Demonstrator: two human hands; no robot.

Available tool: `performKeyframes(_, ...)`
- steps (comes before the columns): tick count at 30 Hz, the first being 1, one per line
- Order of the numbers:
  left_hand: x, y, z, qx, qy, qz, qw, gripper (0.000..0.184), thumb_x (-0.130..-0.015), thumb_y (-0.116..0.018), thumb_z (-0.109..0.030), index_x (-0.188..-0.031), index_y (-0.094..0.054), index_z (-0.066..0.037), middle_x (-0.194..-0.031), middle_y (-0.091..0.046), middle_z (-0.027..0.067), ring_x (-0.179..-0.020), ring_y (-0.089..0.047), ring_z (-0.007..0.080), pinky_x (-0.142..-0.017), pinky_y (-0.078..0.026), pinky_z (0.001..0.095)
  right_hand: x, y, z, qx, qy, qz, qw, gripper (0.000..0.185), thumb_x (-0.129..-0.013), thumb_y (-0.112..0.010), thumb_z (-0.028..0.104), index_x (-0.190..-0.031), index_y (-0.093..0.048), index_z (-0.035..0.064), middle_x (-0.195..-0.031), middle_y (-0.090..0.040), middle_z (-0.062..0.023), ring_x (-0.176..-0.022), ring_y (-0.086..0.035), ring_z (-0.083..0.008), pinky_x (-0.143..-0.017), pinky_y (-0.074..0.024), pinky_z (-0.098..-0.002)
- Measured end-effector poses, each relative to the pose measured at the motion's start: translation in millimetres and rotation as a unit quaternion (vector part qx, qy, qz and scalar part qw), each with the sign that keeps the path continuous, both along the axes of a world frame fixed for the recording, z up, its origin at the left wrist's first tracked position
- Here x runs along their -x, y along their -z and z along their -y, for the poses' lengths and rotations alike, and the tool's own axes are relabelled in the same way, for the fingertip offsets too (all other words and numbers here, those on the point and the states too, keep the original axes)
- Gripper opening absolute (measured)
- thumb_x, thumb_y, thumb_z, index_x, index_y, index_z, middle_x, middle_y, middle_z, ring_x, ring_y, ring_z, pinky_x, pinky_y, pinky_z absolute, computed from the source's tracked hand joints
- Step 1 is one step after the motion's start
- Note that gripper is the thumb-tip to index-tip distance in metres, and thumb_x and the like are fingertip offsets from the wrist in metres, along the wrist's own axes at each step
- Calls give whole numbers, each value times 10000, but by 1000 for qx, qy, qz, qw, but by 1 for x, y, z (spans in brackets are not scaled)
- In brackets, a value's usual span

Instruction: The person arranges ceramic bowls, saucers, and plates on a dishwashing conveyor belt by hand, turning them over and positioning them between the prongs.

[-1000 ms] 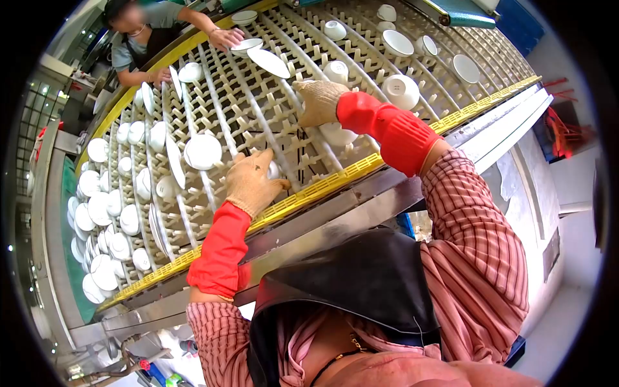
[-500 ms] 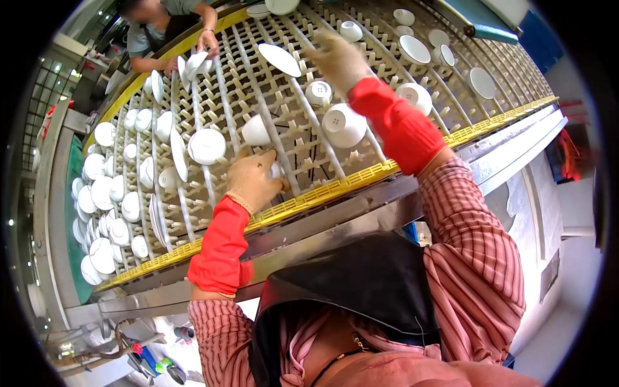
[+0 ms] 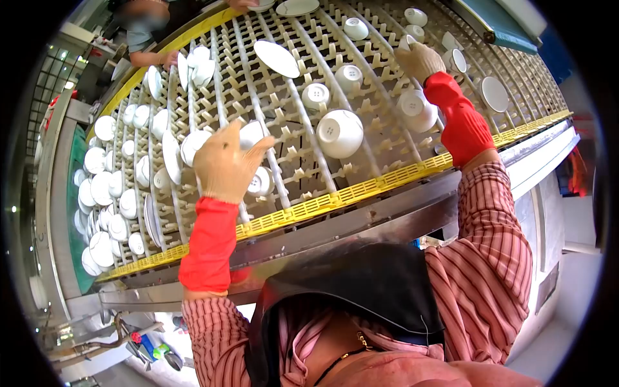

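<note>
My left hand, in a tan glove with a red cuff, is over the rack conveyor, thumb and fingers apart. Just beyond its fingers a white bowl is partly hidden. Another small white bowl rests beside the palm. At the right, my gloved right hand has its fingers closed on a white dish, mostly covered by the glove. Right of that hand stands a small bowl on its side. Below it lies a larger upturned bowl.
A yellow plastic edge borders the belt on my side. Plates and bowls crowd the belt's left end. A large upturned bowl and an oval plate sit mid-belt. Across the belt, a co-worker's hand is near upright saucers.
My right hand has moved right, from beside the oval plate to the dish. My left hand has lifted left and away from the small bowl, its fingers spreading.
</note>
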State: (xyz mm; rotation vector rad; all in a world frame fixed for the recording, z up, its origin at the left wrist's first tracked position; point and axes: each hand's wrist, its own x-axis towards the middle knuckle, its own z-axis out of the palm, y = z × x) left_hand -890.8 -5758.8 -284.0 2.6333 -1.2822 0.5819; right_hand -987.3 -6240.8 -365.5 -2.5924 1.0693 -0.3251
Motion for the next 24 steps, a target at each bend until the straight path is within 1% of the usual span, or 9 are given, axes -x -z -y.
performKeyframes(4,-12,41,27,-67,-86,-65,992,773,-866,-826,-659,-1366,-658,-93,-1232,-724,169,-1083,-743,401,-897,-606,489,-25,-6,-41,100,-314,90,940,490,-1029,-716,249,-1486,-614,105,-1149,-778,-218,-1118,-756,-429,-957,-615,-493)
performKeyframes(6,-10,35,43,-92,-171,-189,963,766,-882,-829,-487,-1525,-623,-125,-1410,-710,216,-1252,-705,432,-1051,-560,513,-48,-11,-91,-197,-275,207,918,514,-1075,-694,259,-1532,-561,63,-1258,-739,-229,-1195,-743,-389,-1002,-630,-480)
performKeyframes(9,-17,38,44,-62,-212,-210,952,608,-959,-725,-331,-1526,-626,-134,-1377,-726,236,-1278,-684,445,-1062,-554,507,-65,-28,-161,-781,-108,282,546,573,-1073,-709,276,-1521,-538,-38,-1270,-759,-262,-1189,-759,-386,-1025,-650,-468)
performKeyframes(14,-61,67,-17,104,-120,-131,979,534,-1001,-551,-79,-1530,-615,-126,-1350,-738,251,-1223,-708,459,-1033,-574,506,-36,-9,-117,-531,-113,271,794,459,-1061,-688,393,-1225,-785,-24,-1114,-820,-124,-1018,-801,-211,-989,-643,-393)
performKeyframes(17,-70,61,-22,135,-84,6,987,546,-983,-674,-141,-1526,-619,-137,-1309,-743,242,-1131,-748,443,-950,-610,511,15,-19,-53,-87,-86,202,972,505,-988,-679,546,-1078,-824,70,-967,-813,-181,-924,-782,-355,-852,-596,-467)
performKeyframes(19,-56,44,-5,27,-140,48,989,663,-917,-827,-295,-1514,-620,-93,-1253,-759,212,-1144,-745,409,-958,-608,481,45,-10,8,-12,-11,130,991,524,-1000,-736,511,-1402,-730,175,-1046,-816,-152,-1008,-786,-358,-910,-606,-467)
performKeyframes(21,-34,39,10,-53,-110,-91,988,693,-894,-854,-339,-1497,-627,-85,-1199,-777,186,-1161,-741,396,-986,-598,459,89,-2,56,153,78,217,961,580,-941,-801,523,-1325,-722,95,-1181,-799,-222,-1099,-762,-433,-954,-603,-496)
performKeyframes(22,-46,71,-3,75,-39,-211,974,604,-912,-826,-365,-1432,-672,-101,-1169,-785,159,-1156,-740,384,-988,-592,454,109,-8,82,127,139,112,976,696,-885,-833,540,-1395,-666,97,-1248,-794,-210,-1166,-754,-423,-1023,-592,-510)
performKeyframes(24,-34,54,12,-17,-95,-158,983,476,-909,-824,-297,-1332,-718,-106,-1129,-798,149,-1130,-744,381,-951,-592,460,154,-15,99,111,196,-40,973,782,-894,-815,574,-1465,-642,69,-1310,-767,-268,-1226,-752,-399,-1057,-592,-492)
